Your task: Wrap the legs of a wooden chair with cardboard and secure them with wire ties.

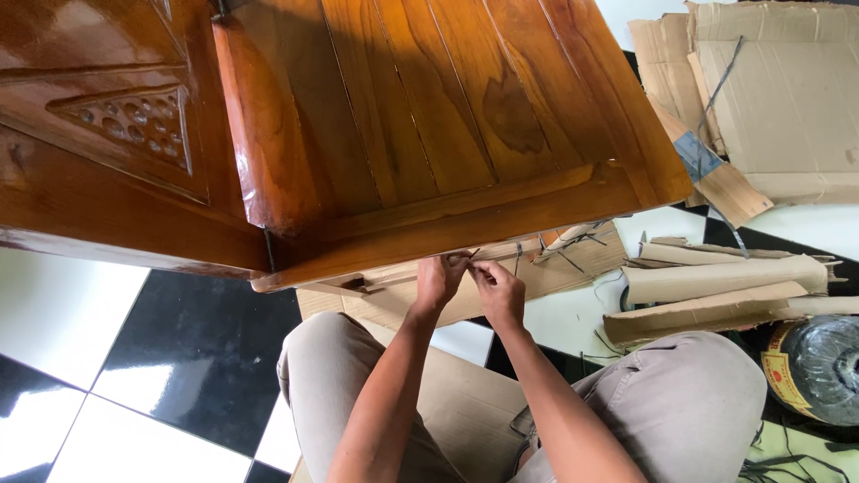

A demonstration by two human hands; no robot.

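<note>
View from above of a person crouching on a glossy floor [179, 358] of large black and white tiles, knees in grey-beige trousers spread at five and seven o'clock. Flattened cardboard [465, 394] lies beneath them.

A polished, reddish-brown wooden cabinet [429, 116] fills the top of the view from nine to one o'clock, with a carved triangular panel [134, 125] at ten o'clock. Its lower edge overhangs the hands and hides part of what they work on.

At the centre, just under that edge, the left hand [438, 282] and right hand [499, 291] meet, fingertips touching. Both are closed in a pinch on a thin dark strap [474, 257] that lies against a cardboard sheet under the cabinet; how firmly they hold it cannot be told.

More loose dark straps [573, 246] tangle just to the right, at two o'clock of the hands. Folded cardboard pieces [716, 295] pile at three o'clock, and larger flattened boxes [778, 98] lie at one o'clock. A roll of dark strapping [819, 367] in clear wrap sits at four o'clock, beside the right knee.
</note>
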